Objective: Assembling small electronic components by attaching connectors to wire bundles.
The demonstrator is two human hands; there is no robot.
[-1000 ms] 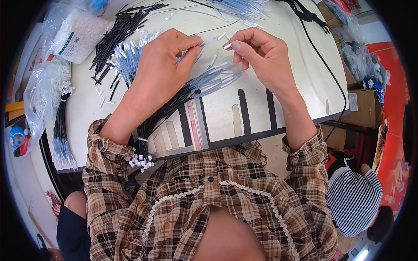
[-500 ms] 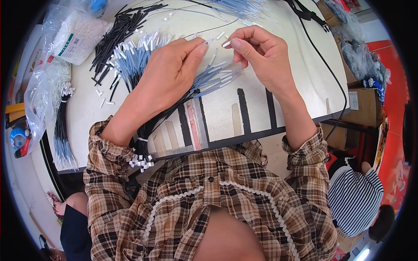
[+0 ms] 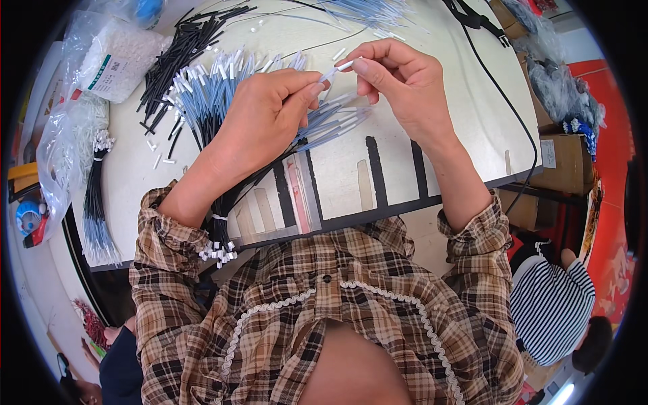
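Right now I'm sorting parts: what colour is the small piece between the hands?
White, a small tube pinched at the fingertips; head view.

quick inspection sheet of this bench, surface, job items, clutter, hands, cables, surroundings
surface: pale table with black stripes near its front edge.
job's things: small white sleeve pinched between both hands; blue wire bundle with white tips fanned under the left hand.
clutter: loose black wire pieces, clear bag of white parts, tied bundle at the table's left edge.
grippers: left hand and right hand, fingertips meeting on the sleeve.
cables: black cord running across the right side of the table.
surroundings: cardboard boxes at right; a person in a striped top lower right.
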